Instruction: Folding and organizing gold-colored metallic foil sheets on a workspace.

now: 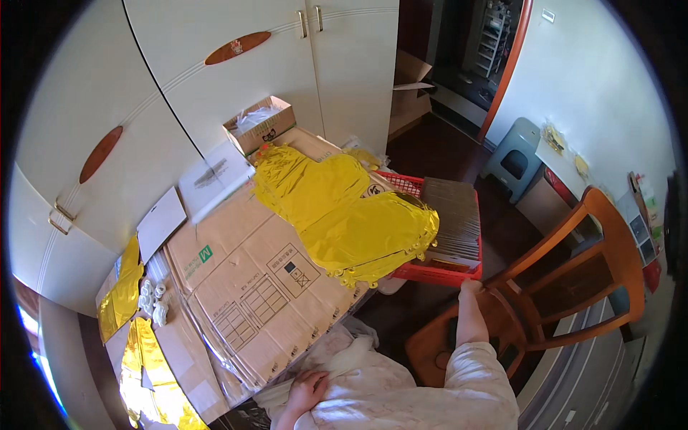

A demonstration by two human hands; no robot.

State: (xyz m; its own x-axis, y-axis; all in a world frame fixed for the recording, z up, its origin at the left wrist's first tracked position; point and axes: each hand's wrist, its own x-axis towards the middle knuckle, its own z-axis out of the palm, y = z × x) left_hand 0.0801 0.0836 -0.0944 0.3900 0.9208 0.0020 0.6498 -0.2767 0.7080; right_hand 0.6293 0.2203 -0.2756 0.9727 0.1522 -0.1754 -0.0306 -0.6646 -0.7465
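Note:
My right hand (470, 288) reaches out to the near right corner of a red plastic basket (437, 275), closed at its rim; the fingertips are hidden. Brown cardboard sheets (451, 218) are stacked in that basket. My left hand (308, 390) rests on my light shirt near the table edge, its fingers laid against the cloth and holding nothing. Ahead, shiny yellow foil pieces (365, 233) with scalloped edges lie spread over flattened cardboard (244, 287) and lap toward the basket.
A wooden chair (602, 265) stands close on the right. Behind the foil is an open carton (261, 125) holding clear plastic. More yellow foil (150, 365) and white bundles (153, 301) lie at left. A grey-blue stool (512, 158) stands by the wall; white cabinets (236, 79) line the back.

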